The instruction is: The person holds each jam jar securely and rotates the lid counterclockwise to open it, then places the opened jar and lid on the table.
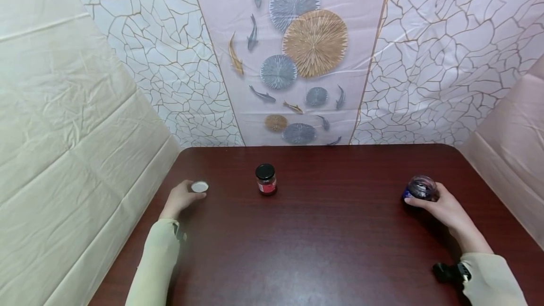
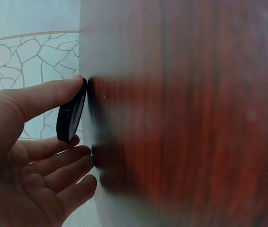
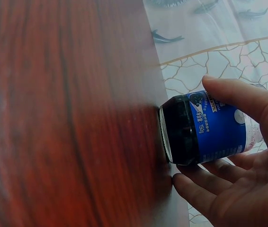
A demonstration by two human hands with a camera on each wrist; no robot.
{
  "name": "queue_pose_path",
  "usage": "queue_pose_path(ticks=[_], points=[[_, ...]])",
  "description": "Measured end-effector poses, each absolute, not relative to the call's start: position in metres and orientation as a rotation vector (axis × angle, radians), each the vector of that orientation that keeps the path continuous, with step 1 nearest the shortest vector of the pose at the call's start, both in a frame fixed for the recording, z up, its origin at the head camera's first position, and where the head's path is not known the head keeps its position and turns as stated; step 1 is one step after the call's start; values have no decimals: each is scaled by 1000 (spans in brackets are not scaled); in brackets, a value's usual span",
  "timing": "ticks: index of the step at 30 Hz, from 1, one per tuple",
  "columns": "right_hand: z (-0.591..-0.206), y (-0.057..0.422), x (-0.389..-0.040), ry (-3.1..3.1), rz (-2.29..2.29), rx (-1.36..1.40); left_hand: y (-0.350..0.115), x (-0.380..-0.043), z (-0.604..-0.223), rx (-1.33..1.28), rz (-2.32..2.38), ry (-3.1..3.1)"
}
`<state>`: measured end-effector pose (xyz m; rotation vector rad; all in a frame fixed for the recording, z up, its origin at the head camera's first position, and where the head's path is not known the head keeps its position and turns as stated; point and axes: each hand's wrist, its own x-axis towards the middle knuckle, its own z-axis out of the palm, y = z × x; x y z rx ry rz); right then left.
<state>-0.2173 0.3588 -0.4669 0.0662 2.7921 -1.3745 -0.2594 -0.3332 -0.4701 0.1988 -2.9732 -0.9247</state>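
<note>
At the table's left side my left hand [image 1: 180, 198] pinches a jar lid [image 1: 199, 186] between thumb and forefinger, its pale inner face turned up. In the left wrist view the dark lid [image 2: 70, 113] is edge-on, close over the tabletop. Over on the right, my right hand [image 1: 444, 204] grips an uncovered glass jar [image 1: 420, 188] with dark contents. A blue label marked 150g wraps this jar [image 3: 217, 125] in the right wrist view, with thumb and fingers round its sides and its base right at the table. Between the hands stands a second jar [image 1: 266, 179] with a black lid and red label.
The dark red-brown wooden table [image 1: 297, 240] reaches back to a patterned cloth backdrop [image 1: 276, 60]. Cream cloth walls [image 1: 85, 155] rise along both sides. A black strap device [image 1: 450, 273] sits at the right wrist.
</note>
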Motion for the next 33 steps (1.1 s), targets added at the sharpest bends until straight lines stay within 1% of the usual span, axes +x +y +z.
queue_pose_path(ticks=[33], points=[[-468, 359, -217, 2833, -1363, 53, -334, -263, -471, 181, -899, -2993]])
